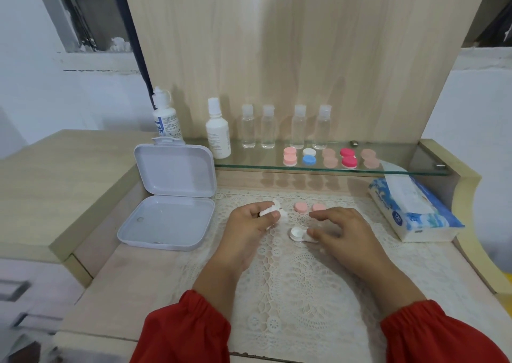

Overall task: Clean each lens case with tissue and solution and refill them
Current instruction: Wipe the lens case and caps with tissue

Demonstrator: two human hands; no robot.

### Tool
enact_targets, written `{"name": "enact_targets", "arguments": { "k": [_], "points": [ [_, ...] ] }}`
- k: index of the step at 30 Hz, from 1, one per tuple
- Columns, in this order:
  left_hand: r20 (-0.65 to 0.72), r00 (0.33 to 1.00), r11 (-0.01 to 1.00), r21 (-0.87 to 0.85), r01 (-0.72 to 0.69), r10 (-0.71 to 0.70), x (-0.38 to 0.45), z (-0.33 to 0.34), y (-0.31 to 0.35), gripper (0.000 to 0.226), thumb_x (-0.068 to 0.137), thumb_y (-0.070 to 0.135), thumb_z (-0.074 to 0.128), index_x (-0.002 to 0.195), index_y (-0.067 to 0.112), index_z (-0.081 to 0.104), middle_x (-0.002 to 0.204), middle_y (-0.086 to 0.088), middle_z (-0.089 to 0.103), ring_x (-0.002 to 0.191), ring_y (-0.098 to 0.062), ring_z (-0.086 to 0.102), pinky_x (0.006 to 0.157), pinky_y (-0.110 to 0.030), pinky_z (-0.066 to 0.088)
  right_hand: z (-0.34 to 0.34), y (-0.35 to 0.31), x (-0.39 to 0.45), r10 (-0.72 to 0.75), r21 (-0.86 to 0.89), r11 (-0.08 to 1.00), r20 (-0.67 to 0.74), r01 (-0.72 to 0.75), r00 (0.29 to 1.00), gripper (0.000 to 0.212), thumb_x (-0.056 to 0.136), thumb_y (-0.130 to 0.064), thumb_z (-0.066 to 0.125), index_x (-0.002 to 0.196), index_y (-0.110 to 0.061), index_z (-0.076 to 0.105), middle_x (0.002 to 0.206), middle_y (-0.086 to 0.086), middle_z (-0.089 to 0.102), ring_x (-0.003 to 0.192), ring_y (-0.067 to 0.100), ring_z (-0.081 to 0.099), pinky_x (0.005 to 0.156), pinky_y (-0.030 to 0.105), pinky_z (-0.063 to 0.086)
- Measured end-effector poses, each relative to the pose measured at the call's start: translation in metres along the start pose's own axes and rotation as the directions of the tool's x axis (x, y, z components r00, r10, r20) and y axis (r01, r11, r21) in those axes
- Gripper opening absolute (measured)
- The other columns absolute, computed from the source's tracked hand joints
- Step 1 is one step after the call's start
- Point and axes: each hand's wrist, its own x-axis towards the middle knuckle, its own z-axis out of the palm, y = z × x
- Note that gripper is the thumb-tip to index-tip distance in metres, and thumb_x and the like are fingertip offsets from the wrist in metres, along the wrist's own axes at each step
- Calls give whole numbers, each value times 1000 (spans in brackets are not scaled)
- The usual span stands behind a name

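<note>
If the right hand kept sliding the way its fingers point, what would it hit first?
The right hand points left across the lace mat, its fingertips already at the open white lens case. Going on, it would push that case first; beyond it lies the left hand gripping a crumpled white tissue. Depth is uncertain.

I read this as a home dressing nook — a pale wood vanity desk (83, 174) with a glass shelf (388, 168), a lace mat (304, 293) below that shelf, a window (91, 24) to its upper left — domestic, not clinical.
</note>
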Motion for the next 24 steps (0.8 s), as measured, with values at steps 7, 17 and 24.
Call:
{"name": "enact_targets", "arguments": {
  "k": [7, 17, 24],
  "points": [
    [6, 1000, 999, -51, 2, -1, -25, -22, 8, 23, 82, -1, 70, 104, 0, 69, 96, -19, 72, 84, -26, 71, 72, -25, 57, 2, -30, 1, 60, 399, 917, -121, -7, 991, 16, 85, -22, 69, 91, -37, 70, 96, -16, 69, 93, 4, 59, 73, 12, 42],
    [-150, 983, 993, -35, -114, 107, -90, -93, 37, 27, 82, -10, 65, 100, 6, 52, 65, -11, 66, 53, -18, 61, 52, -23, 51, 77, -144, -25, 136, 834, 454, 283, -313, 950, 17, 93, -12, 56, 91, -14, 73, 76, 1, 66, 69, 14, 59, 61, 26, 48],
    [-307, 943, 988, -34, -148, 130, -160, -191, 59, 31, 71, -6, 69, 93, 7, 51, 64, -11, 61, 48, -20, 56, 45, -22, 47, 146, -221, -64, -41, 769, 326, 592, -549, 805, 15, 95, -12, 54, 87, -11, 66, 67, 0, 58, 58, 12, 53, 51, 25, 46]
  ]
}}
